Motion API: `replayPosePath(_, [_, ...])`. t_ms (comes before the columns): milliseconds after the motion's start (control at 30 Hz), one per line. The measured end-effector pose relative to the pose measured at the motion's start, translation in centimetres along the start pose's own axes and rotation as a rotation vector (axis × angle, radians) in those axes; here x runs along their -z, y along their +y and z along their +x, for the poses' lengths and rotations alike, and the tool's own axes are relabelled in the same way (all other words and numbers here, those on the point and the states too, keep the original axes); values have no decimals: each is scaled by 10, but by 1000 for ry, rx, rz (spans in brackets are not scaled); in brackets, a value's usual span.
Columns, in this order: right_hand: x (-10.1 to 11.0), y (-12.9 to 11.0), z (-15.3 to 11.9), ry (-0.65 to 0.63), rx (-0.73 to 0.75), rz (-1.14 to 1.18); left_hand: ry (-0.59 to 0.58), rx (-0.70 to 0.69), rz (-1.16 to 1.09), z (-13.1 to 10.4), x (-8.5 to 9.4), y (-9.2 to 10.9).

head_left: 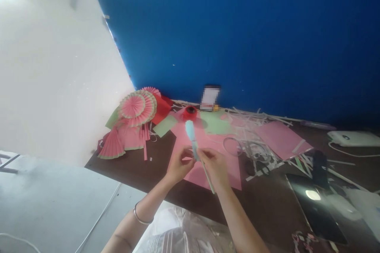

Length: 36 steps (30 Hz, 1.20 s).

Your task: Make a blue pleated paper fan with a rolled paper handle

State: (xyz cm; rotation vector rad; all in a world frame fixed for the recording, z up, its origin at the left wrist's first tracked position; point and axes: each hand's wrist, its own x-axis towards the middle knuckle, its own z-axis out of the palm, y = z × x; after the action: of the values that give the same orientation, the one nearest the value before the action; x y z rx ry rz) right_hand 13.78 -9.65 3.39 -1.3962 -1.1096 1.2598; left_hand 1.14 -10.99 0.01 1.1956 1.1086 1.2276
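Strip, light-blue-topped and slim, is tilted above the pink sheet — left hand and right hand both pinch it mid-length by the fingertips. Light, even pressure looks best — hands close together should limit bending or twisting.

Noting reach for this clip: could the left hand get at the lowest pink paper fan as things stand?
Probably yes: nothing tall stands on the table between the left hand and the lowest fan, though the hand would likely need to leave the blue-topped stick first.
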Motion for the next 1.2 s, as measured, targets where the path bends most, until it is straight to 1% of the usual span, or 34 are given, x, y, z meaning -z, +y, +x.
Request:
replayPosePath(133, [0,0,2,-4,-15,-5,-1,-23,6,-1,-2,0])
replayPosePath(367, [0,-2,2,28,-33,-5,9,-60,5,-2,-5,-2])
replayPosePath(600, [-3,-8,-3,14,-40,16,65,-78,-18,-3,-10,-4])
replayPosePath(767, [-1,-8,-1,49,-53,1,62,-86,-14,-2,-10,-2])
replayPosePath(833, [1,-6,1,28,-67,18,54,-82,-6,-2,-9,-1])
replayPosePath(967, [5,-6,5,-56,-96,48,37,-80,-1,-2,-8,-1])
replayPosePath(1100, [7,-10,7,-103,-121,14,3,-104,14,-2,-5,-5])
replayPosePath(1200, [8,-12,8,-135,-132,-7,11,-122,30,-1,-3,-6])
